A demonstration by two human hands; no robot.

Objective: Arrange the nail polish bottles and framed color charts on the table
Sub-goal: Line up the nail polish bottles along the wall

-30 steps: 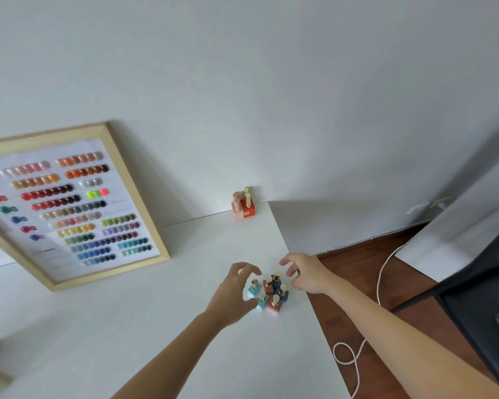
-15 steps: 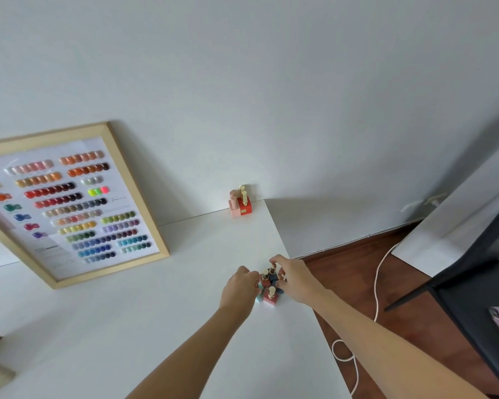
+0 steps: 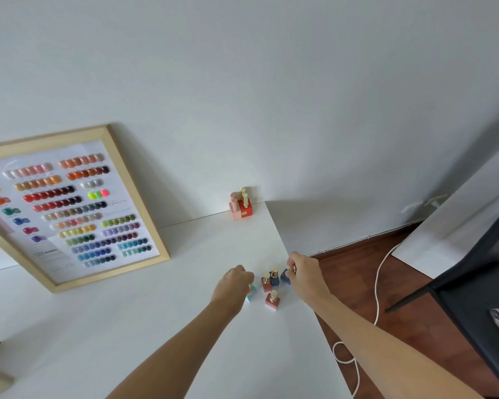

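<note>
White bench under us — our left hand curls round a teal bottle, our right hand pinches a blue bottle. Between them stand three more bottles; beyond the left hand, a framed chart leans on the wall.

Matt white table, pale wood-framed color chart leaning at its back, glossy gold-capped bottles beside its right edge.

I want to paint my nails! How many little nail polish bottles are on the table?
I count 8 nail polish bottles; hands may hide more. Three stand at the far corner. Three stand free between the hands. The left hand holds a teal one, the right hand a blue one.
</note>
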